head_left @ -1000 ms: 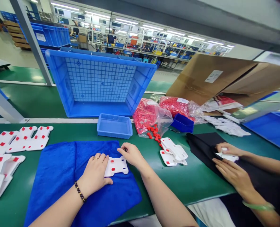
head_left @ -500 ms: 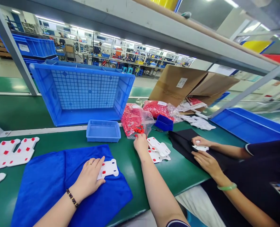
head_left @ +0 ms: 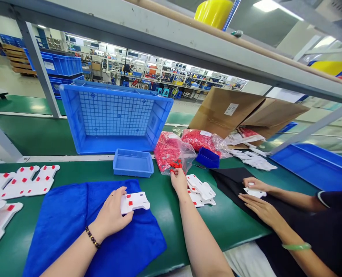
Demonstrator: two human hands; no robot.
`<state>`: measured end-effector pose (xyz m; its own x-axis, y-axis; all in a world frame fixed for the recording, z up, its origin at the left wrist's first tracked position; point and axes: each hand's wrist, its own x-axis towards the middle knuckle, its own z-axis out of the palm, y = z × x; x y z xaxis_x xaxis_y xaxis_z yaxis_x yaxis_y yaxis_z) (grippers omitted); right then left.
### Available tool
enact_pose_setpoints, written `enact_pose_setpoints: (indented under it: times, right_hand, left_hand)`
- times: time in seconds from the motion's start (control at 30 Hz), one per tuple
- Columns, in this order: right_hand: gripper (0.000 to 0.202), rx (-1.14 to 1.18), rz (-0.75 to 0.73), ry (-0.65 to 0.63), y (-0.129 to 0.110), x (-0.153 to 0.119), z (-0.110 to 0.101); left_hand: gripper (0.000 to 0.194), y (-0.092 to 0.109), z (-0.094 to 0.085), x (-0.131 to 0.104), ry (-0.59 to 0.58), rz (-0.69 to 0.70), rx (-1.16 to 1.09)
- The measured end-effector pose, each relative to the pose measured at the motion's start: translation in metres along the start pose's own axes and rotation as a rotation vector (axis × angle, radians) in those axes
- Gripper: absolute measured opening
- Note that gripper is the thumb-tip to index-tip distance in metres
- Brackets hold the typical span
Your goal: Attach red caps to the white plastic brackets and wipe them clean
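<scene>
My left hand (head_left: 114,211) grips a flat white plastic piece (head_left: 139,202) by its left end, thumb on the near side and fingers along the far side. The piece has red squares and dark slots and is over a blue cloth (head_left: 101,254). At the mouth of a clear bag of small red parts (head_left: 166,150), my right hand (head_left: 179,182) is pinched, with a bit of red showing at the fingertips. Just right of that hand lies a small pile of white pieces (head_left: 201,188), some with red squares.
White pieces with red squares (head_left: 26,181) lie at the left. Behind the cloth stand a small blue tray (head_left: 133,175) and a large tilted blue crate (head_left: 115,144). A co-worker's hands (head_left: 260,209) handle a white piece over black cloth at the right.
The view has shifted, so the bench sits further right. My left fingers have curled more around the white piece's edges. My right hand stays at the red parts, its fingertips now pinched closer together.
</scene>
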<state>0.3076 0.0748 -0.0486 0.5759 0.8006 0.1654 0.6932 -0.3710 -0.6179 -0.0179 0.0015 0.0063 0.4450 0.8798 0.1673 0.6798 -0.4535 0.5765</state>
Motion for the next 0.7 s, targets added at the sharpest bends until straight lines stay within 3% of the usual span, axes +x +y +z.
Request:
enact_pose_setpoints:
  times: [0.2,0.33,0.53,0.7]
  right_hand:
    - [0.037,0.286,-0.161,-0.004,-0.01,-0.01,0.003]
    - [0.041,0.356,-0.255,-0.055,-0.03,-0.012,0.003]
    - [0.033,0.232,-0.421,-0.221,-0.079,0.001,0.006]
    - [0.017,-0.041,-0.53,-0.363,-0.122,0.007,0.018]
  left_hand:
    - [0.055,0.001,0.0,-0.001,0.081,0.063,-0.044]
    - [0.026,0.002,-0.005,0.002,0.047,-0.061,-0.099]
    - [0.025,-0.011,-0.002,0.007,-0.003,-0.207,-0.164]
    - [0.021,-0.018,-0.003,0.011,0.116,-0.293,-0.347]
